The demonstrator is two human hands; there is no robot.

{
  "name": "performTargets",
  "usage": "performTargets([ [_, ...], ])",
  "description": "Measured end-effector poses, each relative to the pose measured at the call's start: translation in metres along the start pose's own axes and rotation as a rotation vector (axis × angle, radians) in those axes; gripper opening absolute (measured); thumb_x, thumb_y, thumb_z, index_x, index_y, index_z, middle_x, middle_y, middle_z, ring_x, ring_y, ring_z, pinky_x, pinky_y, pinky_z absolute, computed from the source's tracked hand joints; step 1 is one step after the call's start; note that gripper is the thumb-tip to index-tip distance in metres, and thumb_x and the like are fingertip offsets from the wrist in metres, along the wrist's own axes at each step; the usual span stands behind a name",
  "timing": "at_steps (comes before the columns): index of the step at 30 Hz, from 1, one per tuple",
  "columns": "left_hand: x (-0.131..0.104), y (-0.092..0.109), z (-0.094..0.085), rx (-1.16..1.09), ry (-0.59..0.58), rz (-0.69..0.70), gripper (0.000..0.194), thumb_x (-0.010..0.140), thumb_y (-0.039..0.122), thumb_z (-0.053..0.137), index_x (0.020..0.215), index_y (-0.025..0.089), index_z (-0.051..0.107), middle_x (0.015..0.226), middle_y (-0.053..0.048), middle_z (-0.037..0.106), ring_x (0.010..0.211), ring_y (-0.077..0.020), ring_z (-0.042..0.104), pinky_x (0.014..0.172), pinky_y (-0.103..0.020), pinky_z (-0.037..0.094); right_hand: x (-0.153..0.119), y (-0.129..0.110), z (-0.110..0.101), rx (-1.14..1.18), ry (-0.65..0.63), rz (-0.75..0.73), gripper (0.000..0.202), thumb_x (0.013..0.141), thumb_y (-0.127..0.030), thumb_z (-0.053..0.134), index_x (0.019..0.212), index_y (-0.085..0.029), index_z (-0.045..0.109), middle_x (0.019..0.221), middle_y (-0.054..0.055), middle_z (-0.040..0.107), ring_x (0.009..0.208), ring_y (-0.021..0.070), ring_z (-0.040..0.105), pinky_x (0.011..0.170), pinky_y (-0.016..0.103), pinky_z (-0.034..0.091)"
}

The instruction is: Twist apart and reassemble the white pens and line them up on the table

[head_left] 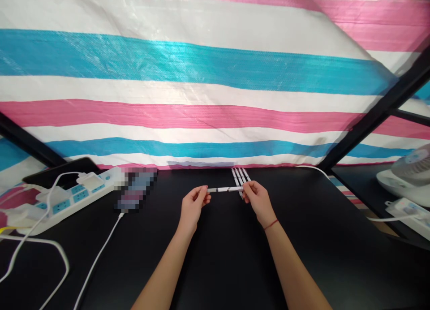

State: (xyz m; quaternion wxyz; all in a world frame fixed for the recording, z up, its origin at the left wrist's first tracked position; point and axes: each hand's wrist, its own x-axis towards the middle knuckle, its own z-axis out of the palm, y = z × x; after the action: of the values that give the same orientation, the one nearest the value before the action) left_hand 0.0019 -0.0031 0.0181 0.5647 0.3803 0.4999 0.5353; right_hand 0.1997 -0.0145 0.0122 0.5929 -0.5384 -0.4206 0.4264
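A slim white pen [223, 189] with dark bands is held level above the black tabletop, between both hands. Its left end is pinched by the thumb and fingers of my left hand [194, 207]. My right hand [258, 201], with a thin red cord on the wrist, grips the other end. Just behind it, several similar white pens [239, 175] lie side by side on the table, pointing away from me. My right fingers hide their near ends in part, so I cannot tell whether they touch.
At the left are a white power strip [72, 204] with plugs, a black tablet-like object [62, 173], a blurred-out phone [137, 189] and white cables [101, 251]. A striped tarp [215, 90] hangs behind. On the right stand a fan [411, 171] and another power strip [408, 216].
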Motion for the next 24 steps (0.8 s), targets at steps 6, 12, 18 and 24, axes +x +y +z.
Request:
performTargets([
  [6, -0.001, 0.0014, 0.0002, -0.01, 0.001, 0.015, 0.038, 0.066, 0.044, 0.07, 0.089, 0.014, 0.067, 0.075, -0.004, 0.065, 0.067, -0.0109, 0.06, 0.065, -0.023, 0.05, -0.0001, -0.0007, -0.0015, -0.098, 0.04, 0.022, 0.038, 0.077, -0.049, 0.059, 0.059, -0.016, 0.051, 0.047, -0.003, 0.048, 0.04, 0.0066, 0.038, 0.039, 0.02, 0.029],
  [12, 0.0001, -0.0009, -0.0012, -0.012, 0.014, 0.017, 0.04, 0.066, 0.045, 0.07, 0.09, 0.013, 0.067, 0.077, -0.004, 0.065, 0.067, -0.0112, 0.06, 0.065, -0.023, 0.05, 0.0008, 0.0002, -0.0025, 0.009, -0.02, -0.014, 0.028, 0.075, -0.044, 0.064, 0.077, -0.016, 0.059, 0.054, -0.003, 0.051, 0.045, 0.0082, 0.043, 0.042, 0.02, 0.033],
  [18, 0.0002, -0.001, -0.0011, -0.021, 0.011, 0.018, 0.039, 0.067, 0.044, 0.069, 0.09, 0.013, 0.067, 0.077, -0.004, 0.065, 0.067, -0.0112, 0.06, 0.065, -0.023, 0.05, 0.0011, 0.0014, -0.0001, 0.033, 0.012, 0.073, 0.031, 0.074, -0.046, 0.063, 0.073, -0.015, 0.058, 0.064, 0.0, 0.056, 0.048, 0.0081, 0.045, 0.039, 0.019, 0.033],
  [24, 0.0002, -0.0018, -0.0008, -0.03, 0.015, -0.002, 0.037, 0.067, 0.044, 0.069, 0.087, 0.014, 0.067, 0.075, -0.004, 0.064, 0.066, -0.0112, 0.061, 0.064, -0.022, 0.05, -0.0008, -0.0013, -0.0003, 0.143, -0.007, 0.033, 0.026, 0.071, -0.04, 0.068, 0.078, -0.017, 0.06, 0.065, -0.001, 0.056, 0.053, 0.0098, 0.049, 0.042, 0.02, 0.037],
])
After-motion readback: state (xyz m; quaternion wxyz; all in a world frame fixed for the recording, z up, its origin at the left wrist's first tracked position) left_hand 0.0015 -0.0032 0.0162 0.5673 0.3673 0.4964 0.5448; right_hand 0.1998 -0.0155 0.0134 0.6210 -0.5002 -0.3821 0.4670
